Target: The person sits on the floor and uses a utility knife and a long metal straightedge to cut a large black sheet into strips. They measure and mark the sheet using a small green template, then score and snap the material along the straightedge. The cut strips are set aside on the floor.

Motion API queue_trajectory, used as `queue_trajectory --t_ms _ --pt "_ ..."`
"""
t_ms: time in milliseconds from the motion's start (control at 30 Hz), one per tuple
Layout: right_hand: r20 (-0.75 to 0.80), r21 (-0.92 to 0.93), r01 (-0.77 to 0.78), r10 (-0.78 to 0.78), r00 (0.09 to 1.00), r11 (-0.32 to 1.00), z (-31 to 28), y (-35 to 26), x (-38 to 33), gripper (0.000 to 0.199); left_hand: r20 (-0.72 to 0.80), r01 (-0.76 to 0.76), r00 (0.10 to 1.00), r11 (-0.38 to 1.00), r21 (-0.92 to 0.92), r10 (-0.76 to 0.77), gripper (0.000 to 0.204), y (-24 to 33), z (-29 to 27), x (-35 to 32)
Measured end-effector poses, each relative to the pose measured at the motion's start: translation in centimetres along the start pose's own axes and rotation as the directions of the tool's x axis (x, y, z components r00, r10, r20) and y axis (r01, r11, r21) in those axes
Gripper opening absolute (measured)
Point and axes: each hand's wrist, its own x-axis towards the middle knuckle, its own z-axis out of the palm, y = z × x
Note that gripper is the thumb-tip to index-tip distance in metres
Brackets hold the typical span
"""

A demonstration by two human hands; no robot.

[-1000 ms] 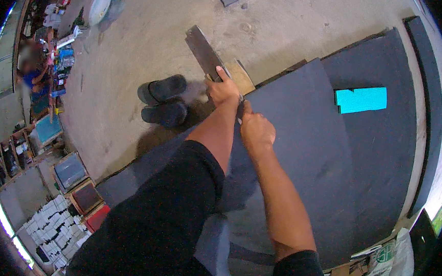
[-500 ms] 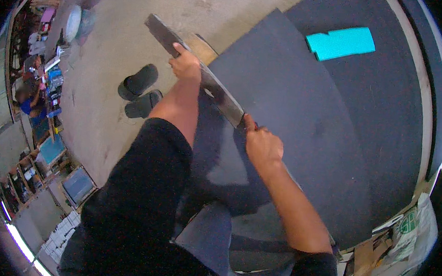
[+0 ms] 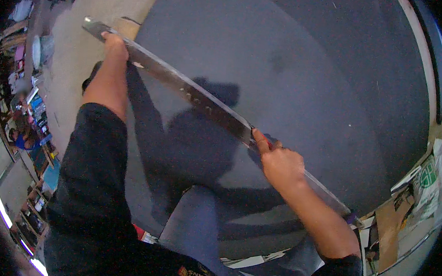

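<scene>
A long metal straightedge (image 3: 183, 87) lies slantwise across a large dark grey sheet (image 3: 306, 87), from the far left down to the near right. Near its far end my left hand (image 3: 116, 47) is closed over the bar, with the thumb on its top side. My right hand (image 3: 282, 165) is wrapped round a small cutter knife (image 3: 269, 142) with a bit of red on it, at the straightedge's edge. The index finger stretches along the tool toward its tip. Most of the knife is hidden by the fingers, and I cannot make out its blade.
Beyond my left hand, a tan block (image 3: 126, 27) sits at the sheet's edge. Shelves with clutter and a seated person (image 3: 24, 140) are at the far left. Cardboard (image 3: 393, 222) and a white printed sack (image 3: 428, 175) stand at the near right. My knee (image 3: 194, 221) rests over the sheet.
My right hand has moved along the straightedge toward me, farther from my left hand. The view has shifted; the teal piece is nearly out of sight and the black slippers are mostly hidden behind my left arm.
</scene>
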Motion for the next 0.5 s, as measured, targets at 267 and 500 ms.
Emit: queue_trajectory --t_ms 267,500 --pt "-0.038 -0.056 -0.026 0.024 0.999 0.998 6.7 9.0 -8.0 0.083 0.178 -0.115 0.976 0.992 -0.054 0.123 0.081 -1.5 0.9 3.5" --pt "0.004 -0.123 -0.035 0.035 0.999 0.992 11.3 15.5 -14.2 0.087 0.268 -0.164 0.949 0.986 -0.023 0.164 0.077 0.1 -0.9 6.1"
